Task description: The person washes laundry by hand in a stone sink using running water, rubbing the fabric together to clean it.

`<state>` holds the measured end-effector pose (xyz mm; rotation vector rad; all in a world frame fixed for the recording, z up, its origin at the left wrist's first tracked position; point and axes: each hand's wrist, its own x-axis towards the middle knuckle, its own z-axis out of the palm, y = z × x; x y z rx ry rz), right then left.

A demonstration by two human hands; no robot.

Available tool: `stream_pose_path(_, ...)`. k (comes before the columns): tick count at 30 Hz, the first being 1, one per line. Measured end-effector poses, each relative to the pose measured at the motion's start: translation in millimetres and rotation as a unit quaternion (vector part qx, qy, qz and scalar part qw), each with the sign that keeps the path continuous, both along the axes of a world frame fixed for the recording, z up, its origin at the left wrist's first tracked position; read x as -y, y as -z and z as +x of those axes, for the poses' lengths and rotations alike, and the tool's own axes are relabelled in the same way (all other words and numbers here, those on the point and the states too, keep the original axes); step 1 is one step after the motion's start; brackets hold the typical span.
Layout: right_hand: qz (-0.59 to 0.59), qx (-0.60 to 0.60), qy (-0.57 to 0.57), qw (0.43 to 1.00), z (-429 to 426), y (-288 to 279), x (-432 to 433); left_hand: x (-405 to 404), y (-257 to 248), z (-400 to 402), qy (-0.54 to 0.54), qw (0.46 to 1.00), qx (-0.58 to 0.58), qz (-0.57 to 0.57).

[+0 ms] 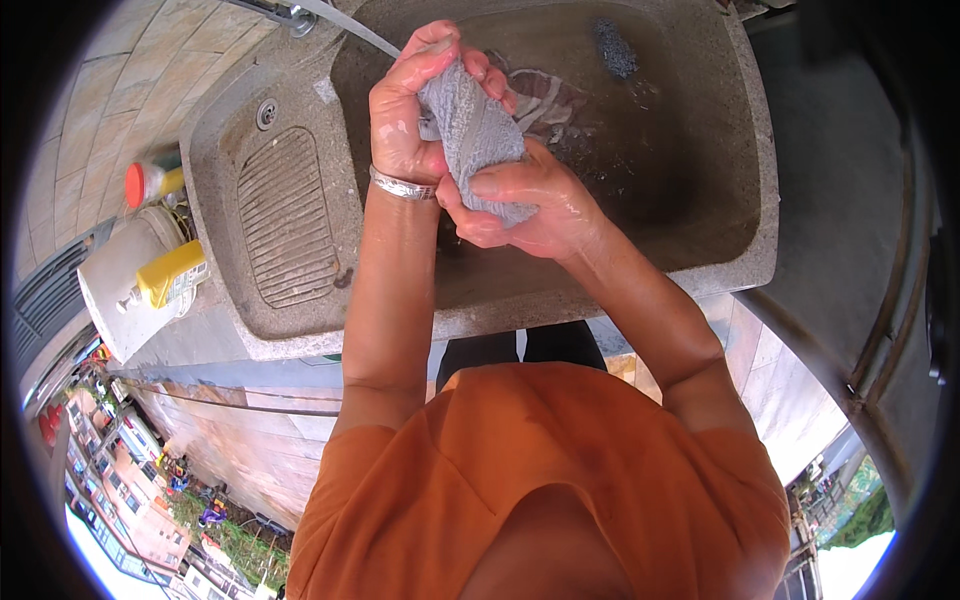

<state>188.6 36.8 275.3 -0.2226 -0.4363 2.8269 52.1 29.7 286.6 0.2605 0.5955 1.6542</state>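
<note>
A wet, bunched grey cloth (480, 135) is held between both hands above the basin of a stone sink (761, 187). My left hand (409, 112), with a silver bracelet at the wrist, grips its upper end. The fingers of my right hand (544, 199) are closed round its lower end. Under and behind the hands, another piece of fabric (551, 105) lies in the dark water. A small grey-blue scouring pad or similar clump (615, 49) is near the basin's far side. Water covers both hands' skin.
To the left is the sink's ribbed washboard (289, 217), with a metal drain (267, 113) beyond it. A tap (301, 21) stands at the back. Outside the left rim are a yellow pump bottle (171, 276), a white container (124, 259) and a red-capped container (136, 185).
</note>
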Motion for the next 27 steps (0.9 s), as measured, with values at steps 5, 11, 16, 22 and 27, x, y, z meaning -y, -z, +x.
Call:
stream_pose_path(5, 0.111, 0.173, -0.085, 0.975, -6, 4, -10, -4, 5, -10, 0.024, 0.991, -0.099, -0.092)
stream_pose_path(11, 0.263, 0.324, -0.082, 0.905, -26, 66, 3, 6, 63, -14, -0.061, 0.938, -0.254, -0.227)
stream_pose_path(16, 0.429, 0.394, -0.08, 0.809, -32, 117, 6, 6, 121, -2, -0.13, 0.866, -0.361, -0.321)
stream_pose_path(22, 0.613, 0.412, 0.018, 0.674, -40, 157, 28, 31, 127, -2, -0.193, 0.726, -0.54, -0.38)
stream_pose_path(27, 0.657, 0.381, 0.044, 0.65, -53, 108, 43, 59, 77, -16, -0.237, 0.767, -0.476, -0.359)
